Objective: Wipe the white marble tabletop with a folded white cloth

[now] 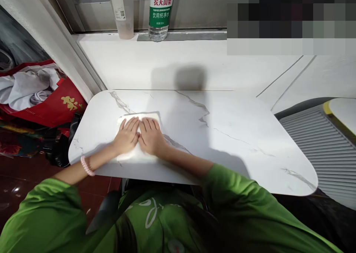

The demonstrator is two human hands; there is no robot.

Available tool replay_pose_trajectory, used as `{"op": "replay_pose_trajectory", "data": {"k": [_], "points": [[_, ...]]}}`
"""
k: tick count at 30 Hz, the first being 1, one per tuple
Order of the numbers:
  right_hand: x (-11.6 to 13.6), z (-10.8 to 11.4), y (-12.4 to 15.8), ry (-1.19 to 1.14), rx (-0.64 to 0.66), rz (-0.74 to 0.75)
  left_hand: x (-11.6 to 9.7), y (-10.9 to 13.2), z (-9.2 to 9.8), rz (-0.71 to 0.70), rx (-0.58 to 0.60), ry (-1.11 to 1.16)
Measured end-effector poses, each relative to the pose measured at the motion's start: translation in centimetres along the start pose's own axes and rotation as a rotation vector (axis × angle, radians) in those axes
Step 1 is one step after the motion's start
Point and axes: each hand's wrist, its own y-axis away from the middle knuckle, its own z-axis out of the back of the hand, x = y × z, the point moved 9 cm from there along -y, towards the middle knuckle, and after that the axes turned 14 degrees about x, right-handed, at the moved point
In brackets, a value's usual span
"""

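A white square cloth or paper sheet [151,115] lies flat on the white marble-patterned table [228,115], left of its middle. Pressed flat on it is my left hand [127,136], fingers stretched out and pointing away from me. Right beside it my right hand [150,134] also lies flat on the white sheet, its fingers extended. The two hands touch or almost touch at the thumbs. Parts of the sheet are hidden under both palms. A pink coiled band [87,166] circles my left wrist.
Behind the table, a labelled water bottle [160,15] and a translucent cup [124,13] stand on the window ledge [116,45]. At left is a red bag [59,102] with white fabric in it. A grey ribbed surface [311,138] adjoins the right side.
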Motion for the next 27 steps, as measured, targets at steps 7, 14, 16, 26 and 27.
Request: {"op": "replay_pose_trajectory", "data": {"k": [7,14,16,26,27], "points": [[-5.8,-0.7,-12.0,0.031,-0.017,-0.139,9.2,-10.7,2.4,-0.026,0.035,0.021],[-7.8,-0.8,-16.1,0.0,-0.08,-0.166,12.2,-14.0,3.0,0.021,0.042,0.027],[-7.4,-0.8,-15.5,0.007,-0.08,-0.151,11.9,-13.3,2.6,0.037,0.049,0.02],[2.7,-1.9,-8.1,-0.042,0.051,-0.035,8.7,-0.1,1.0,0.043,0.035,0.003],[4.3,-2.1,-7.3,-0.045,0.073,-0.012,8.4,1.9,0.9,0.041,0.03,0.004]]}}
